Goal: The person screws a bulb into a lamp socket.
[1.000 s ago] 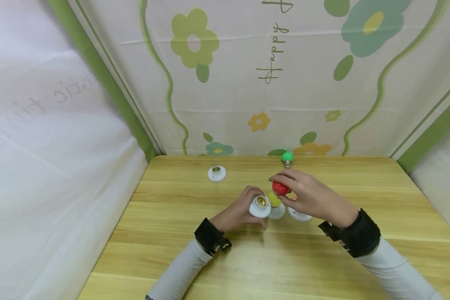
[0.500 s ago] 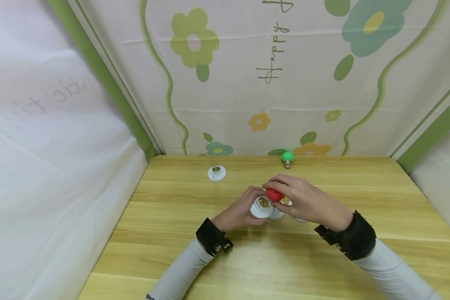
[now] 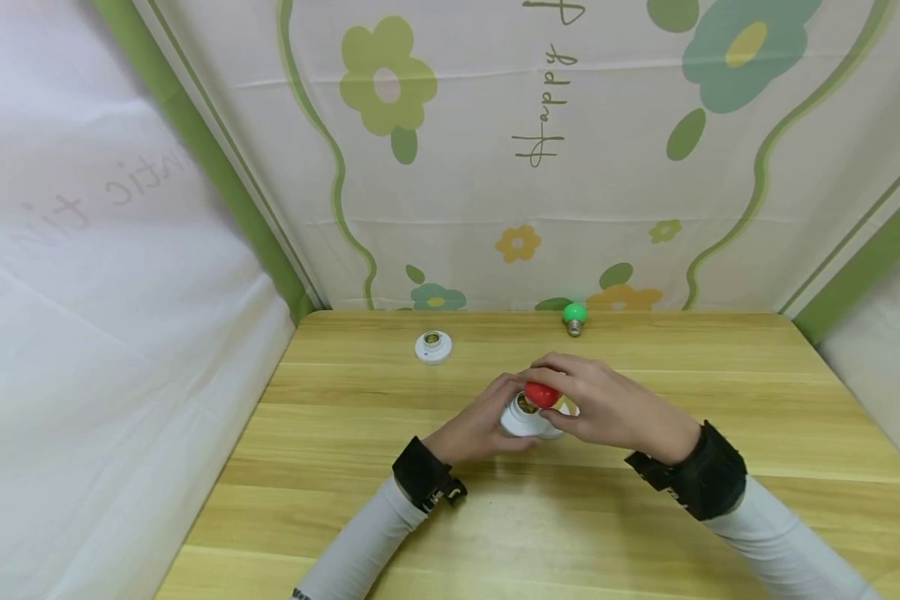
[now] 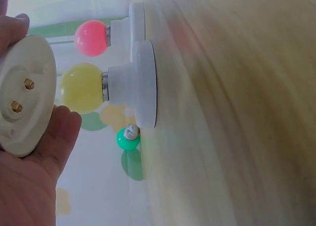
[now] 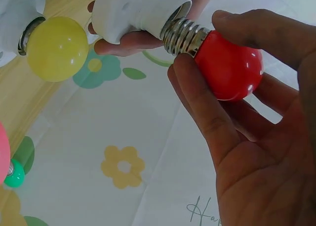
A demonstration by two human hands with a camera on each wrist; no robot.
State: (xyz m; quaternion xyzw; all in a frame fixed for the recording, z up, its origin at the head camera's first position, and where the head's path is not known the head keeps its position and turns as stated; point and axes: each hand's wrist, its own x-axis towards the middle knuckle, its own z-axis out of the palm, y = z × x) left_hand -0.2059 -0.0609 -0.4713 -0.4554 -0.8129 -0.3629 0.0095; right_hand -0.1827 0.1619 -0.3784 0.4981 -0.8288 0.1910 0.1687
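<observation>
My left hand (image 3: 476, 422) holds a white round lamp socket (image 3: 521, 421) by its base, raised off the table; two brass screws show on its underside (image 4: 29, 102) in the left wrist view. The fingers and thumb of my right hand (image 3: 607, 404) grip a red light bulb (image 5: 229, 67). Its metal screw base (image 5: 185, 37) is at the socket's mouth, tilted, and in the right wrist view the tip meets the rim. How far it sits inside cannot be told. Just beyond stands a yellow bulb (image 4: 83, 88) screwed into its own white socket (image 4: 143, 85).
Behind the yellow one, a pinkish-red bulb (image 4: 92, 38) stands in another socket. A green bulb (image 3: 574, 315) lies near the table's back edge. Farther left at the back is a bare white socket (image 3: 433, 347). A printed fabric wall (image 3: 450, 192) rises behind the wooden table (image 3: 330, 467).
My right hand has carried the red bulb left and slightly down, from above the yellow bulb to the mouth of the held socket. My left hand has barely moved.
</observation>
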